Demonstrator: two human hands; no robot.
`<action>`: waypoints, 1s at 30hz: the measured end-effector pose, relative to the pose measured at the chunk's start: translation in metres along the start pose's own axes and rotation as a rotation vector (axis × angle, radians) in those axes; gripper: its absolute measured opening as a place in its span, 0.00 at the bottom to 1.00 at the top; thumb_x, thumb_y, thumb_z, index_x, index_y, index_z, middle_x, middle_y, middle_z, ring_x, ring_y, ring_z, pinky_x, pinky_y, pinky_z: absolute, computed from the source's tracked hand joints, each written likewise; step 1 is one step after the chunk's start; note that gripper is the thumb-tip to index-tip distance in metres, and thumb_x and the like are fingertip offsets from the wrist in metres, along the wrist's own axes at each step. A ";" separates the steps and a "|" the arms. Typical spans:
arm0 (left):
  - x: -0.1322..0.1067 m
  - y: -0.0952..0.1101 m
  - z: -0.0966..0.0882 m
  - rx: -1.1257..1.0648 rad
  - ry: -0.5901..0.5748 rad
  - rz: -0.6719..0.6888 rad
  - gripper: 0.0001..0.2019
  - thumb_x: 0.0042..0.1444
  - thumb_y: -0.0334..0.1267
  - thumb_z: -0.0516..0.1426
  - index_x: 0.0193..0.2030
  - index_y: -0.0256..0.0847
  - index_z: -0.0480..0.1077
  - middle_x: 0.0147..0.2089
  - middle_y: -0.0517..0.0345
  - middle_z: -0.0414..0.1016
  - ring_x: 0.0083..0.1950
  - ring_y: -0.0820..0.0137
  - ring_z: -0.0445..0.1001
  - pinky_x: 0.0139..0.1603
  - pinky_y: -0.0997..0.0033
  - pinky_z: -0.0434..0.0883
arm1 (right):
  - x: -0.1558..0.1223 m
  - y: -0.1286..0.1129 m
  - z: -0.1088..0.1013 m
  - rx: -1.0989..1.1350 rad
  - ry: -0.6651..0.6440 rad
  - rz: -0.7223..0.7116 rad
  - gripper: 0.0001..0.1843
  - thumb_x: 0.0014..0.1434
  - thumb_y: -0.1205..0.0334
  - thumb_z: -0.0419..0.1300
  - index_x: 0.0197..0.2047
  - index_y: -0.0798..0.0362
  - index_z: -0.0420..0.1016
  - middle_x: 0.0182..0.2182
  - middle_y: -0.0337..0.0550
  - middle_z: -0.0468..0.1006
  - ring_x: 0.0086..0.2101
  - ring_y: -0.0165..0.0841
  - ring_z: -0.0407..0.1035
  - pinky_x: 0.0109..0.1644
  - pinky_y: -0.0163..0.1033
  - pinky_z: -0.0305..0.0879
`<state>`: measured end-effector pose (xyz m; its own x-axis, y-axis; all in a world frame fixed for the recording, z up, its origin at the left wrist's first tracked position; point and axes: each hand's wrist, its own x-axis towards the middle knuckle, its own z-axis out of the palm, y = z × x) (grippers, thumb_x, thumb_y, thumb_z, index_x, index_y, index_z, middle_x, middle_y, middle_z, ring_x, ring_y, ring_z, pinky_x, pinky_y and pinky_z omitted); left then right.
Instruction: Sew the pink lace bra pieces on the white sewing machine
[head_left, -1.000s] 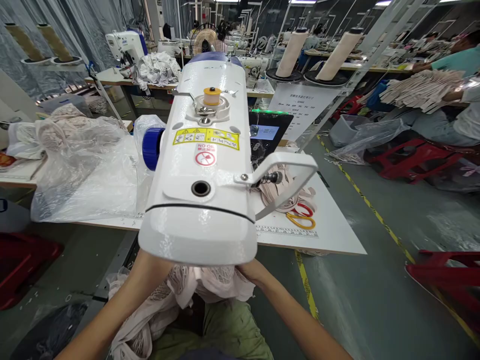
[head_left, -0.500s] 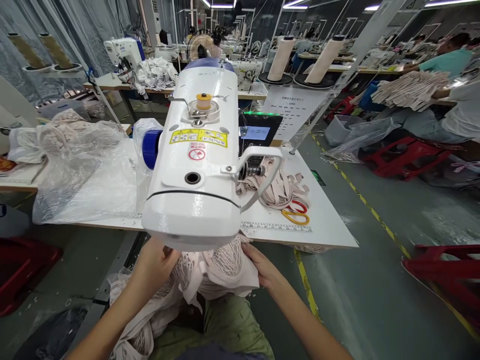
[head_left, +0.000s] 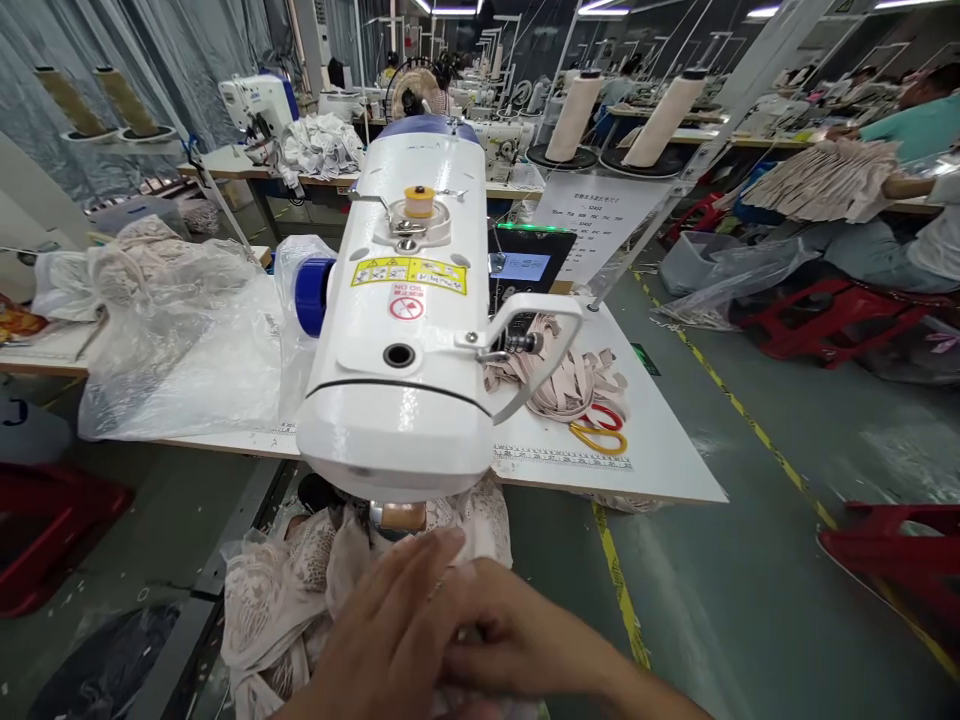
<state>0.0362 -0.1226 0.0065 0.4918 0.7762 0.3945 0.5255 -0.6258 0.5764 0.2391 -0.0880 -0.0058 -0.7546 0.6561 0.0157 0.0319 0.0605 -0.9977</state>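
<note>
A: How is the pale pink lace fabric (head_left: 300, 590) held?

B: Pressed under the left hand (head_left: 382, 640) and right hand (head_left: 517, 640), below the white sewing machine head (head_left: 405, 330); whether fingers are closed cannot be told. It is best kept flat.

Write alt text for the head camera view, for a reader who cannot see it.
Two bare hands, the left hand over the right hand, meet above pale lace fabric beneath a white sewing machine. Scissors and beige straps lie on the white table behind.
</note>
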 end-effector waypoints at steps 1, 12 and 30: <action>0.000 -0.003 0.001 -0.054 -0.122 -0.113 0.26 0.50 0.53 0.65 0.54 0.47 0.69 0.45 0.53 0.80 0.44 0.59 0.79 0.44 0.64 0.76 | 0.003 -0.003 0.007 -0.042 -0.036 0.010 0.14 0.65 0.57 0.58 0.33 0.54 0.79 0.25 0.36 0.73 0.28 0.28 0.65 0.33 0.31 0.59; 0.027 -0.071 -0.009 -0.091 0.025 -0.711 0.16 0.58 0.46 0.55 0.21 0.45 0.68 0.15 0.61 0.60 0.22 0.66 0.66 0.22 0.70 0.63 | 0.043 0.035 -0.024 -0.177 0.426 0.183 0.26 0.61 0.38 0.57 0.24 0.50 0.72 0.18 0.38 0.62 0.25 0.34 0.61 0.28 0.36 0.57; 0.020 -0.095 -0.005 0.020 0.127 -0.610 0.08 0.58 0.40 0.53 0.32 0.44 0.71 0.23 0.57 0.70 0.31 0.62 0.74 0.35 0.64 0.74 | 0.048 0.053 -0.029 -0.082 0.466 0.188 0.22 0.56 0.39 0.63 0.26 0.49 0.75 0.22 0.41 0.70 0.33 0.41 0.69 0.35 0.41 0.67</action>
<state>-0.0077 -0.0469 -0.0367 0.0127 0.9966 0.0813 0.6994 -0.0669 0.7116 0.2241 -0.0314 -0.0562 -0.3584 0.9262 -0.1172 0.2045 -0.0446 -0.9779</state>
